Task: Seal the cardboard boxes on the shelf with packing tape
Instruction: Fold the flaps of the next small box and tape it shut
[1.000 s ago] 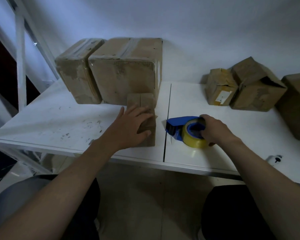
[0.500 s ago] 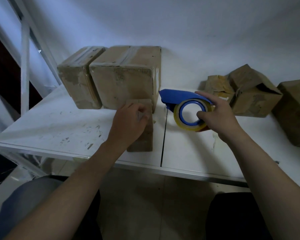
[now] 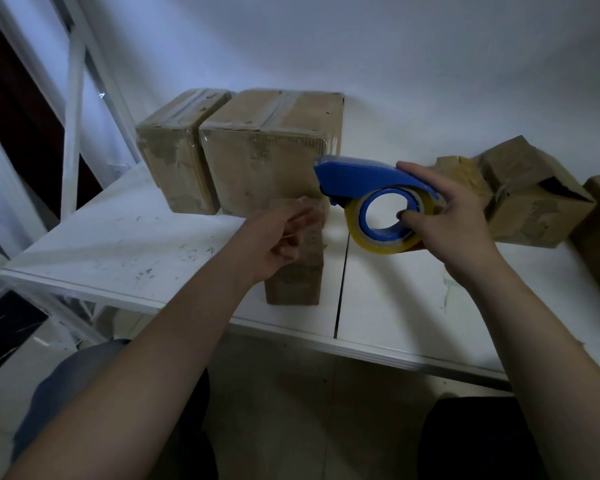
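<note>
- Right hand (image 3: 447, 216) grips the blue tape dispenser (image 3: 361, 174): thumb hooked through the roll's core, fingers wrapped over the top guard.
- We see the dispenser held up off the white shelf (image 3: 118, 244), cutter end pointing left, just right of the small box.
- Roll of clear yellowish tape (image 3: 385, 245) sits on the dispenser hub.
- Small cardboard box (image 3: 295, 282) stands near the shelf's front edge, just left of the seam (image 3: 340, 289) between the two shelf panels.
- Left hand (image 3: 278, 233) is over the small box's top, fingers loosely curled. It is motion-blurred, so we can't tell whether it pinches anything or touches the box.
- Two larger boxes, (image 3: 177, 174) and (image 3: 257, 168), stand side by side at the back, behind the small box, with clear tape across their tops.
- Crumpled boxes (image 3: 534, 209) lie at the back right, well apart from the small box; one shows an open gap at a flap.
- White metal upright (image 3: 71, 116) on the far left.
</note>
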`<state>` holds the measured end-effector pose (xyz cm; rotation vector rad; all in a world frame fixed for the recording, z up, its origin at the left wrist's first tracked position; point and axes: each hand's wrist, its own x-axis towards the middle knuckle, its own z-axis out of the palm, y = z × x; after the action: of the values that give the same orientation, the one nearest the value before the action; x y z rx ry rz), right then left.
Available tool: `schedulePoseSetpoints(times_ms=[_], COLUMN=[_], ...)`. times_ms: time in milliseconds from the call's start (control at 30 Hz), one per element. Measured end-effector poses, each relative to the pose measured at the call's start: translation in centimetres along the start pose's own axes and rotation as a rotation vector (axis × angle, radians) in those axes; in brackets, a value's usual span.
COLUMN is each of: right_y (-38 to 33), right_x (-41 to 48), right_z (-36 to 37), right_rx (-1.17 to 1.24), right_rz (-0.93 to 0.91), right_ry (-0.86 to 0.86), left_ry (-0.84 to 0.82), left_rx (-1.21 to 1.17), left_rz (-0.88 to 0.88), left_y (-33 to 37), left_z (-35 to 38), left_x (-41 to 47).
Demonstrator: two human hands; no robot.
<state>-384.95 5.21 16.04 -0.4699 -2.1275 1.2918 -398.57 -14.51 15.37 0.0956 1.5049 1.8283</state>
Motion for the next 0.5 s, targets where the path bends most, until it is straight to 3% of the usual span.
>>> schedulePoseSetpoints(times_ms=[133,233,500], right_y=[0.7,1.2,2.2], right_x=[0.2,0.3,-1.1], right_z=[0.3,0.6,1.3], right_rx=[-0.055,-0.071,-0.29], right_rz=[-0.048,-0.099,-0.316], right_ry=[-0.032,-0.043,-0.174], left_ry=[-0.047,-0.048,0.12], left_rx=[-0.164,-0.159,0.289], left_rz=[-0.126,-0.176,-0.042], left_y=[-0.2,-0.4,-0.2], left_z=[-0.8,-1.3,-3.6], left_x=[0.3,0.2,-0.5])
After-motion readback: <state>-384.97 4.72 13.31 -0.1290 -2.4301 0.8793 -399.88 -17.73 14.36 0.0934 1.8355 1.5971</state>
